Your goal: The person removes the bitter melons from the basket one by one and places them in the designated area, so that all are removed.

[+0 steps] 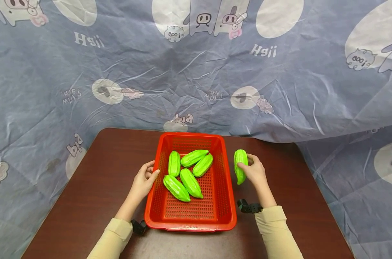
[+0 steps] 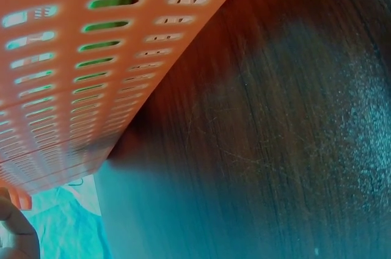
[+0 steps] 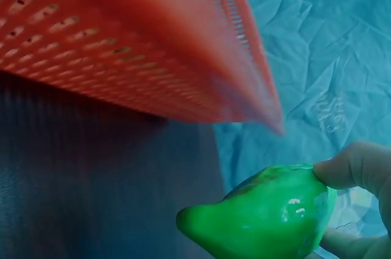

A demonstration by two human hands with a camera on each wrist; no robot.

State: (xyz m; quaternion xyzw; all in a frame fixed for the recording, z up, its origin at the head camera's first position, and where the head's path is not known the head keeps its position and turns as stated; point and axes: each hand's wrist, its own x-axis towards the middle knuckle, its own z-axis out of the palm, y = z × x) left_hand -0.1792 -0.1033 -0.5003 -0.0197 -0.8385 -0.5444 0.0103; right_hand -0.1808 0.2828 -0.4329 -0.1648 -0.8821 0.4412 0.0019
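A red plastic basket (image 1: 229, 201) with perforated walls stands on the table, with several bright green bitter gourds (image 1: 191, 182) lying inside. My left hand (image 1: 145, 181) grips its left rim, thumb at the top edge; in the left wrist view only a curled finger (image 2: 19, 228) shows beside the rim. To the right of the basket, my right hand (image 1: 255, 169) holds another green bitter gourd (image 1: 240, 162), its pointed end downward. The right wrist view shows this gourd (image 3: 269, 216) pinched between thumb and fingers, outside the basket wall (image 3: 122, 45) and apart from it.
The dark brown wooden table (image 1: 115, 162) extends on both sides of the basket. Behind it hangs a creased grey-blue cloth (image 1: 183, 75) with cartoon prints, which meets the table's back edge. A black band (image 1: 249, 207) sits on the right wrist.
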